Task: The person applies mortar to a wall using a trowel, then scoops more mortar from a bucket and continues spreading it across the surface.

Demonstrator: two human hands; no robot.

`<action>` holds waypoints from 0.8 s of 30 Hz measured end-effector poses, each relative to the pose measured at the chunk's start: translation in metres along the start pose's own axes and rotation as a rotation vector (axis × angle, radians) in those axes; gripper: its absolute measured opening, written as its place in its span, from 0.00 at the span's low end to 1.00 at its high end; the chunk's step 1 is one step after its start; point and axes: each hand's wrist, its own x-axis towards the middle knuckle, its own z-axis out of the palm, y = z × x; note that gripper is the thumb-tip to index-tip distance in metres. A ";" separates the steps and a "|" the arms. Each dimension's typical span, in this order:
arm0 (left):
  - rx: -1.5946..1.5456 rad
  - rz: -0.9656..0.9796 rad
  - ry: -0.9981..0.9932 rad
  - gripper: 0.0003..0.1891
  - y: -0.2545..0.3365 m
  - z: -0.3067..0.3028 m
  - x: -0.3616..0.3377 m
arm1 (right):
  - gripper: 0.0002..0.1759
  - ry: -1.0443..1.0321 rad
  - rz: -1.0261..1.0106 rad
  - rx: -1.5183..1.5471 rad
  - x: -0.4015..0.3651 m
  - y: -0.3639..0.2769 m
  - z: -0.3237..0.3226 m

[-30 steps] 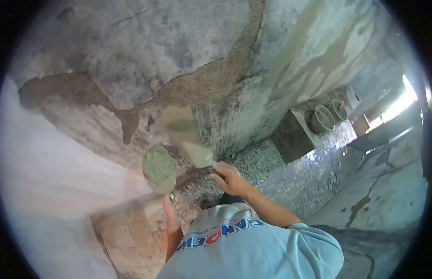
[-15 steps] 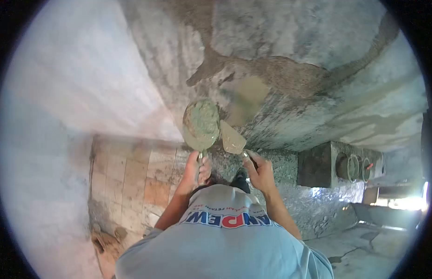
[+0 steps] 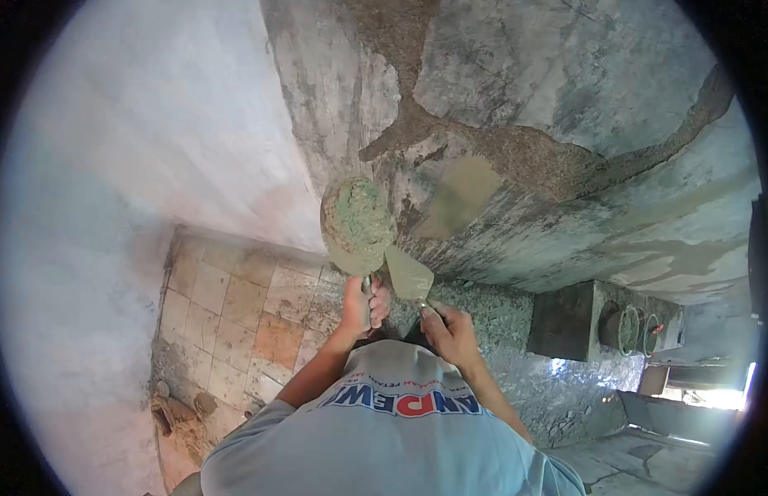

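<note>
My left hand (image 3: 366, 303) is wrapped round the short handle of a round mortar pan (image 3: 351, 263). Wet grey-green mortar (image 3: 359, 213) is heaped on most of it. A trowel (image 3: 409, 274) with a flat, mortar-smeared blade is gripped by its handle in my right hand (image 3: 450, 334). The blade's far corner meets the pan's right edge in this view. Both tools are in front of my chest, close to the stained wall (image 3: 334, 107). A smooth damp patch (image 3: 460, 198) shows on that wall, below a rough brown strip of bare render (image 3: 524, 157).
Dirty floor tiles (image 3: 235, 302) lie to the left, with debris (image 3: 181, 422) near the left wall (image 3: 136, 149). On the right stands a dark block-like box (image 3: 562, 322), with round rings (image 3: 628, 331) beside it. Rubble-strewn floor (image 3: 516, 397) spreads on the right.
The trowel blade has moved down and left against the pan's edge, and my right hand has come lower and nearer my chest. The camera view has shifted.
</note>
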 end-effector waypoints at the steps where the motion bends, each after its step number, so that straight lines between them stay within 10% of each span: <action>1: 0.035 0.032 -0.022 0.22 -0.001 0.002 0.000 | 0.15 0.007 -0.002 0.029 0.001 -0.004 0.003; 13: -0.063 -0.018 -0.027 0.26 -0.018 0.038 -0.003 | 0.14 0.192 -0.462 -0.233 0.040 -0.022 -0.021; 24: -0.051 0.038 -0.068 0.24 -0.013 0.019 -0.022 | 0.12 0.049 -0.419 0.183 0.043 0.003 -0.011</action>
